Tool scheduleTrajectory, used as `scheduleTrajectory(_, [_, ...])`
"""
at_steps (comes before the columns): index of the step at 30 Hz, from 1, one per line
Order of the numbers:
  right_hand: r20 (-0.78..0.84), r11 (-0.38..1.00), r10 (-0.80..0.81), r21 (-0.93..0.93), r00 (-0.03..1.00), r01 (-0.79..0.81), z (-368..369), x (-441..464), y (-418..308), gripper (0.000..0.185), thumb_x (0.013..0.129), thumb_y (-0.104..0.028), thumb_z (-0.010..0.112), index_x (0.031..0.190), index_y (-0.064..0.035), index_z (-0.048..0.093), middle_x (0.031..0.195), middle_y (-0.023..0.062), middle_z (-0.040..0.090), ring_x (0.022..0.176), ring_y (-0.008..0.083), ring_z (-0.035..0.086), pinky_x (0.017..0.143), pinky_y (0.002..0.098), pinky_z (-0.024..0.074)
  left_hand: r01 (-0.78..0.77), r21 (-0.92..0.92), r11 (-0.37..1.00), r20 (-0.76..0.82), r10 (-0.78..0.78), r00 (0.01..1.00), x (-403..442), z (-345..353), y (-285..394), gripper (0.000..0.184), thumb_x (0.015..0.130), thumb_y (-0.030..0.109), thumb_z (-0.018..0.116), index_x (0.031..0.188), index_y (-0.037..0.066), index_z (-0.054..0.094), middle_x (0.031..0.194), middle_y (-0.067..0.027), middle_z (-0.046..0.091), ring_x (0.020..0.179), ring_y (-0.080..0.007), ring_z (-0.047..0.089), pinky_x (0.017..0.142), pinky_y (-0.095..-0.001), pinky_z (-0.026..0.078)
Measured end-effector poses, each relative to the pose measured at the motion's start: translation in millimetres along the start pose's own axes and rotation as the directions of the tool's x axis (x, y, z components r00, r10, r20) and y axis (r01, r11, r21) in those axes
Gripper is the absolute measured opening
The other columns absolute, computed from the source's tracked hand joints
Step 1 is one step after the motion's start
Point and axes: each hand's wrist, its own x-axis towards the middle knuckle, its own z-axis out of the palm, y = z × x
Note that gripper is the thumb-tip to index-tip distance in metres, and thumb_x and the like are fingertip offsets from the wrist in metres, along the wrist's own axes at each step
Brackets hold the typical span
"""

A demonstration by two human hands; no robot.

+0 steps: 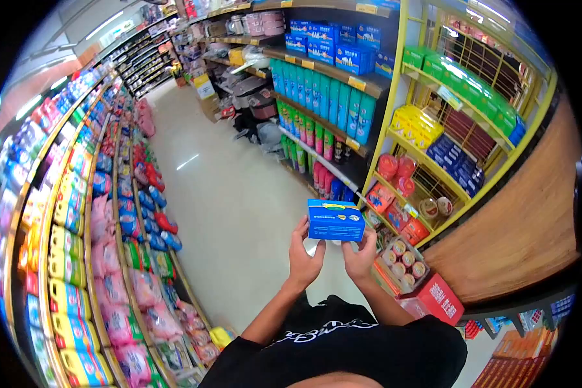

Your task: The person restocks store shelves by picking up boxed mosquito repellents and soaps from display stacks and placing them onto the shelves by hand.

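The left hand is closed on the left end of the blue box, thumb near its lower edge; I'd keep that pressure light and even, since what looks like thin card could dent at the corners. The box hangs between both hands above the pale, glossy floor, a crisp-edged block with a slick printed skin. The right hand is clamped on its right end, thumb by the lower right corner; matching the other hand's height should hold the print level for reading. Farther right, the yellow rack has thin, hard lips, with shiny green packs along its upper shelf's front edge, then a wood-grained brown panel.
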Motion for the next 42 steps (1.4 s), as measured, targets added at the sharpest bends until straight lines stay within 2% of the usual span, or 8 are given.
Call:
scheduleTrajectory(9, [-0.228, 0.999, -0.020, 0.035, 0.974, 0.029, 54, 170, 36, 0.032, 0.090, 0.006, 0.066, 0.116, -0.0025, 0.048, 0.116, 0.0077, 0.058, 0.109, 0.0150, 0.059, 0.099, 0.0327, 0.0471, -0.240, -0.153, 0.959, 0.152, 0.263, 0.953, 218, 47, -90, 0.049, 0.088, 0.004, 0.069, 0.131, -0.004, 0.047, 0.141, -0.0242, 0.047, 0.131, -0.0351, 0.052, 0.104, -0.0414, 0.046])
scheduleTrajectory(14, [-0.316, 0.988, -0.126, 0.047, 0.940, 0.148, 60, 269, 75, 0.037, 0.093, 0.005, 0.065, 0.125, -0.0010, 0.048, 0.125, 0.0090, 0.058, 0.114, 0.0150, 0.058, 0.099, 0.0328, 0.0472, -0.218, -0.342, 0.914, 0.183, 0.292, 0.939, 319, 106, -120, 0.048, 0.088, 0.000, 0.067, 0.132, -0.005, 0.047, 0.141, -0.0235, 0.046, 0.130, -0.0326, 0.052, 0.107, -0.0407, 0.044])
scheduleTrajectory(19, [-0.338, 0.970, -0.242, -0.070, 0.910, 0.232, 67, 362, 94, 0.050, 0.091, 0.002, 0.067, 0.135, 0.0031, 0.043, 0.146, 0.0182, 0.044, 0.132, 0.0250, 0.050, 0.108, 0.0393, 0.0440, -0.090, -0.529, 0.844, 0.267, 0.266, 0.926, 408, 160, -127, 0.054, 0.091, -0.009, 0.060, 0.140, -0.005, 0.039, 0.143, -0.0195, 0.045, 0.132, -0.0279, 0.050, 0.112, -0.0401, 0.040])
scheduleTrajectory(27, [-0.347, 0.928, -0.268, -0.344, 0.899, 0.145, 56, 480, 115, 0.070, 0.090, 0.000, 0.066, 0.151, 0.0031, 0.031, 0.151, 0.0200, 0.038, 0.137, 0.0300, 0.045, 0.109, 0.0417, 0.0422, 0.043, -0.493, 0.869, 0.462, 0.219, 0.859, 528, 239, -130, 0.064, 0.090, -0.005, 0.061, 0.147, -0.004, 0.032, 0.138, -0.0197, 0.050, 0.130, -0.0297, 0.053, 0.112, -0.0433, 0.040])
scheduleTrajectory(33, [-0.516, 0.989, -0.144, -0.098, 0.845, 0.109, 38, 540, 154, 0.066, 0.095, 0.001, 0.059, 0.154, -0.0022, 0.031, 0.152, 0.0177, 0.036, 0.139, 0.0328, 0.043, 0.109, 0.0414, 0.0431, 0.070, -0.480, 0.874, 0.586, 0.260, 0.767, 569, 291, -137, 0.094, 0.088, 0.002, 0.069, 0.157, -0.003, 0.004, 0.152, -0.0219, 0.022, 0.128, -0.0320, 0.053, 0.106, -0.0413, 0.045])
scheduleTrajectory(38, [-0.603, 0.936, -0.160, -0.344, 0.782, -0.074, 42, 578, 144, 0.063, 0.099, -0.007, 0.055, 0.156, -0.0007, 0.029, 0.148, 0.0190, 0.039, 0.131, 0.0299, 0.048, 0.111, 0.0375, 0.0405, 0.394, -0.545, 0.741, 0.718, 0.169, 0.676, 591, 330, -152, 0.102, 0.092, 0.011, 0.070, 0.158, -0.003, -0.007, 0.162, -0.0243, 0.004, 0.140, -0.0352, 0.041, 0.113, -0.0435, 0.038])
scheduleTrajectory(41, [-0.667, 0.935, -0.067, -0.301, 0.742, -0.186, 42, 602, 126, 0.056, 0.099, -0.012, 0.055, 0.151, 0.0016, 0.038, 0.145, 0.0200, 0.042, 0.130, 0.0264, 0.049, 0.110, 0.0350, 0.0389, 0.419, -0.522, 0.743, 0.784, 0.225, 0.579, 606, 341, -152, 0.104, 0.094, 0.017, 0.069, 0.157, -0.002, -0.011, 0.165, -0.0250, -0.011, 0.148, -0.0376, 0.029, 0.117, -0.0453, 0.032])
scheduleTrajectory(42, [-0.664, 0.854, -0.092, -0.436, 0.742, -0.284, 35, 607, 128, 0.053, 0.099, -0.017, 0.055, 0.147, 0.0047, 0.043, 0.138, 0.0205, 0.049, 0.126, 0.0234, 0.052, 0.107, 0.0324, 0.0400, 0.441, -0.525, 0.728, 0.796, 0.237, 0.557, 611, 339, -147, 0.105, 0.094, 0.021, 0.069, 0.157, -0.002, -0.011, 0.164, -0.0268, -0.020, 0.153, -0.0389, 0.012, 0.119, -0.0472, 0.027])
